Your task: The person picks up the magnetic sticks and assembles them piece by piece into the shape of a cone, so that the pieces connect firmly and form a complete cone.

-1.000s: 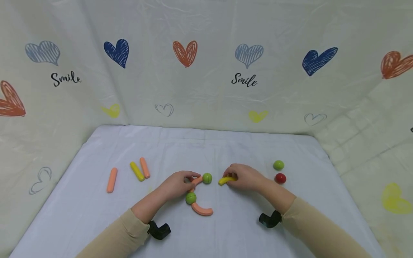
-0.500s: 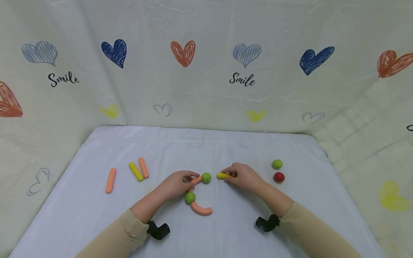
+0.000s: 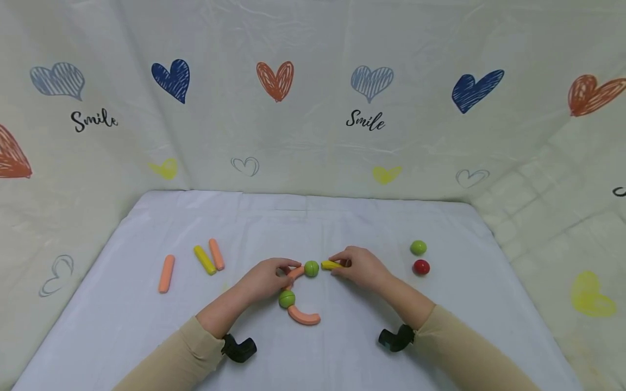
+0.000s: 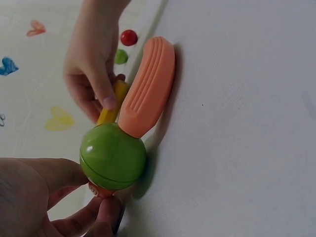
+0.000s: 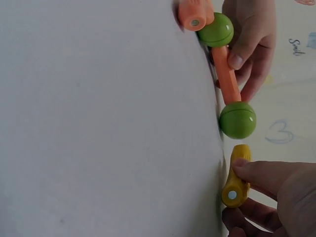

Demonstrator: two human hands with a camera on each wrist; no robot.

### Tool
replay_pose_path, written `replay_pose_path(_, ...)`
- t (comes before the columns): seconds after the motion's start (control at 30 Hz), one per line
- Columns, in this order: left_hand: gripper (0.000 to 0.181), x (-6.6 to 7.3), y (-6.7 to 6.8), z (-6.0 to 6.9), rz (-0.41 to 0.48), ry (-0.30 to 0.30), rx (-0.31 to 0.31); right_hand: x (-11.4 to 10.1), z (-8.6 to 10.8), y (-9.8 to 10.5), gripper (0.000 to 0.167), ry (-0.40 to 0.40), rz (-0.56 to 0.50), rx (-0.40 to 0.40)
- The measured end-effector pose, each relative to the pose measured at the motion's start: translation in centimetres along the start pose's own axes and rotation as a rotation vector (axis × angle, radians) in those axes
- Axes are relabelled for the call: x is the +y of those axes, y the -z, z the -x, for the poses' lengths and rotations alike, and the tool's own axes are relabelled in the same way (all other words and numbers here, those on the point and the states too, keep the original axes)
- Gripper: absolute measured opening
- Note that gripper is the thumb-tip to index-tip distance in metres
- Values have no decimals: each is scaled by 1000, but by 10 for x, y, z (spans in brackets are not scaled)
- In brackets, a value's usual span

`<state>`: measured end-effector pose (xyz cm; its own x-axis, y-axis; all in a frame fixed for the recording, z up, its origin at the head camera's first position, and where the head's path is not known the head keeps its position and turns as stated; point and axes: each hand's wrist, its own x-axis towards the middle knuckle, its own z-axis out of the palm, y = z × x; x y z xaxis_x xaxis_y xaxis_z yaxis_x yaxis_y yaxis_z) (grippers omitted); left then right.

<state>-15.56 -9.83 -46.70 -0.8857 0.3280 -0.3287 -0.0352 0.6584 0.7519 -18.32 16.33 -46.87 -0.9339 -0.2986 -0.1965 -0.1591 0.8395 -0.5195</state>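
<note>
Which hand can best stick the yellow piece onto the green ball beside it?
Probably the right hand: it pinches the yellow piece, with one end facing the green ball across a small gap. The left hand holds the orange piece on the ball's other side.

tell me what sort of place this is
Likely an indoor play or filming setup: a white-covered table, a backdrop printed with hearts and "Smile", and a yellow toy piece near a green ball.
</note>
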Motion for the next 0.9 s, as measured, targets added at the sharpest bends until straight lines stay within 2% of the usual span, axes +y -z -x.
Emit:
replay_pose_path(0.3,37,-2,0,-2,3,-6,-7,-9,0,-3,30,14,-13,-3)
replay_pose_path(0.63,37,0,1,0,-12,-7,-2,-9,-2,-6,30,20,-14,-1)
replay_pose_path(0.9,37,2,1,0,-25,-6,3,-12,-1,-6,30,-37,-18,-31)
